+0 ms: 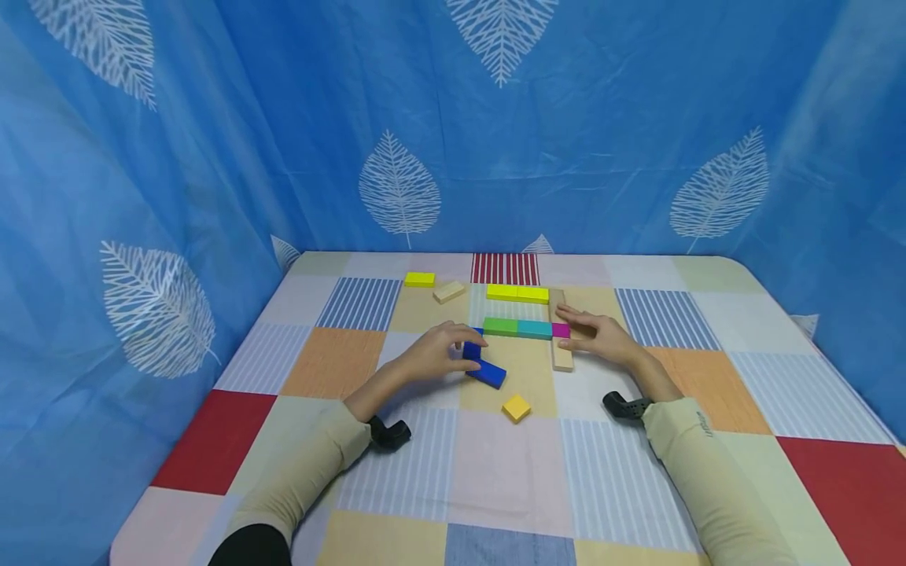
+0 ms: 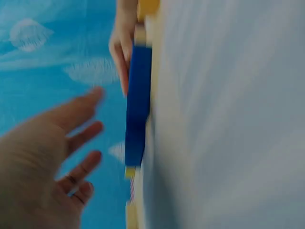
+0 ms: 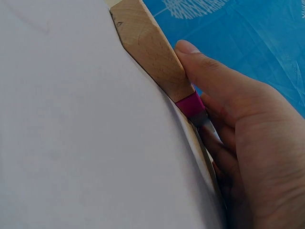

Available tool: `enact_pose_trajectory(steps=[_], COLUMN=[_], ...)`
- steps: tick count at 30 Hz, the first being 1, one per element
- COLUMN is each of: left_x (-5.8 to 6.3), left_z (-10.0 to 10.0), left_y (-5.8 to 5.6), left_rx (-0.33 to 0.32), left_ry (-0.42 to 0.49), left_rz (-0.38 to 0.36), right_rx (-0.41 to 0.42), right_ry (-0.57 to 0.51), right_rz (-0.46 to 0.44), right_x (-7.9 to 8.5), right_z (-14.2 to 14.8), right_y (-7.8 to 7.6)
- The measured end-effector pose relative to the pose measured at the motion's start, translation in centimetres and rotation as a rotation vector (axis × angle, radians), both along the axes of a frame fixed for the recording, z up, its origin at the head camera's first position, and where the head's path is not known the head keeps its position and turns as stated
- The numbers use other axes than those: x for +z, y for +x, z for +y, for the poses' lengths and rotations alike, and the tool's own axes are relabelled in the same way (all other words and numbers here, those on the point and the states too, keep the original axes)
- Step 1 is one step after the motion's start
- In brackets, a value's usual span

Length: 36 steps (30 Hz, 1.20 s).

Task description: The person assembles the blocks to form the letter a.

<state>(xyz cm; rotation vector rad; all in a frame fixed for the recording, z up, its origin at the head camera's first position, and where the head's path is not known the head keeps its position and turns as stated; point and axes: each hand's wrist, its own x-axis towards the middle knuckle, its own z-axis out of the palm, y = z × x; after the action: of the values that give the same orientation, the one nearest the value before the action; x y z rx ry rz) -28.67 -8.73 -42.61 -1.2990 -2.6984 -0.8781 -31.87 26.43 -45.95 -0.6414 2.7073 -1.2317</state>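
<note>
Two blue blocks (image 1: 487,373) lie at an angle to each other, and my left hand (image 1: 433,355) is just left of them with its fingers spread. In the left wrist view, my left hand (image 2: 45,152) is blurred and apart from the blue block (image 2: 137,105). My right hand (image 1: 607,339) rests its fingers along a row of blocks. A green block (image 1: 500,326), a teal block (image 1: 534,329) and a magenta block (image 1: 561,330) make up that row. In the right wrist view, the thumb (image 3: 190,50) touches a plain wooden block (image 3: 150,50) next to the magenta block (image 3: 190,104).
Behind the row, two yellow blocks (image 1: 517,293) lie end to end beside an upright-pointing wooden block (image 1: 557,303). Another yellow block (image 1: 420,279) and a wooden block (image 1: 449,292) lie at the back left. An orange-yellow block (image 1: 517,408) sits nearer the front on the patchwork cloth (image 1: 510,479).
</note>
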Motion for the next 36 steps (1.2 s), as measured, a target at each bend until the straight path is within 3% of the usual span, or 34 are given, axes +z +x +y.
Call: enact_pose_trajectory(steps=[6, 11, 15, 18, 23, 26, 29, 32, 36], left_x=[0.8, 0.5, 0.1, -0.2, -0.7, -1.0, -1.2, -1.6, -1.6], left_z=[-1.6, -2.6, -2.6, -2.3, -1.7, -1.6, -1.5, -1.4, -1.3], left_y=[-3.0, -5.8, -7.5, -8.5, -9.6, -10.0, -10.5, -10.9, -10.4], left_rx=[0.14, 0.295, 0.41, 0.488, 0.588, 0.612, 0.615, 0.61, 0.629], left_ry=[0.17, 0.254, 0.278, 0.246, 0.151, 0.12, 0.108, 0.115, 0.12], left_rz=[-0.014, -0.048, -0.11, -0.16, -0.251, -0.293, -0.293, -0.247, -0.235], right_rx=[0.004, 0.004, -0.012, -0.021, -0.013, -0.009, -0.011, -0.004, 0.012], right_ry=[-0.008, -0.001, 0.006, 0.008, 0.012, 0.011, 0.016, 0.012, 0.003], right_rz=[0.011, 0.014, 0.012, 0.01, 0.011, 0.017, 0.018, 0.011, 0.006], right_x=[0.0, -0.1, -0.1, -0.2, -0.3, -0.3, -0.1, 0.5, 2.2], right_z=[-0.1, 0.0, 0.1, 0.0, -0.1, -0.1, -0.2, -0.4, -1.1], right_y=[0.0, 0.1, 0.1, 0.0, -0.1, -0.2, -0.3, 0.2, 1.5])
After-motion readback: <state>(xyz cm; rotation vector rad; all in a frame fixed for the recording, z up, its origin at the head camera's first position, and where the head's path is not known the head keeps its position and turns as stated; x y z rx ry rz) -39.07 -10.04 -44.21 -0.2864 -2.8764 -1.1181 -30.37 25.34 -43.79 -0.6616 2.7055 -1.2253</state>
